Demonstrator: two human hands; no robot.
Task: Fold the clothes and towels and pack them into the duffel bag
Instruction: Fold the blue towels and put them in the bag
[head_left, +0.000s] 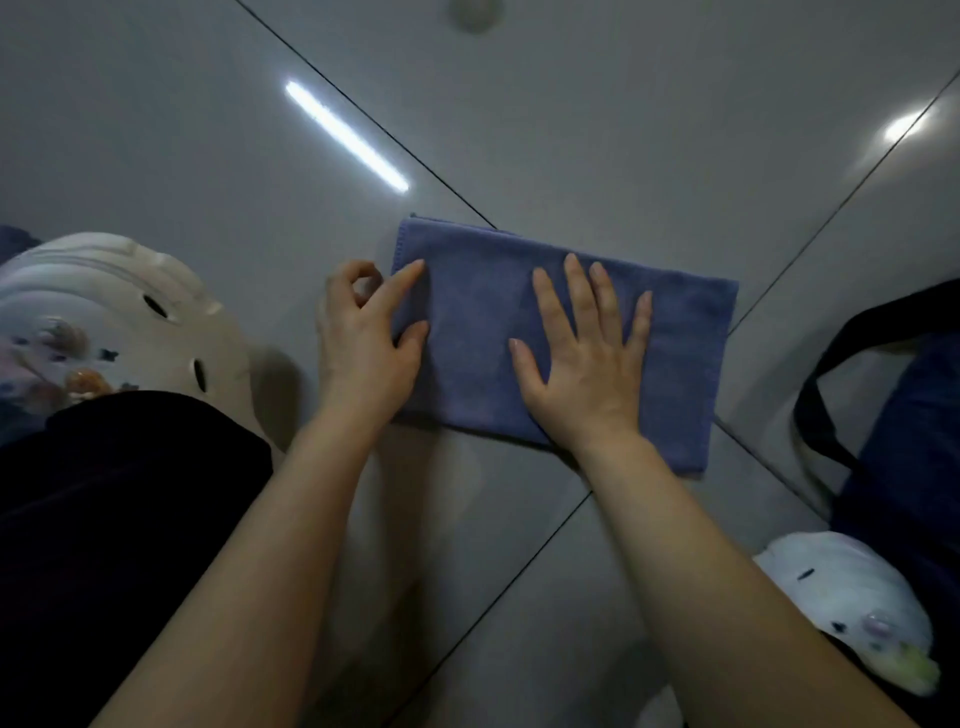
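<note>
The blue towel (561, 332) lies folded on the tiled floor (571, 130), just left of the duffel bag (904, 415). The right hand (587, 364) presses it flat, fingers spread; the left hand (363, 338) touches its left edge with straight forefinger and thumb. Folding seems in hand; next probably another fold, or lifting it into the bag.

A home floor is showing here: glossy grey tiles (597, 130) reflecting ceiling lights, with white perforated clog slippers (119, 312) (charms attached) sitting left of the hands.
</note>
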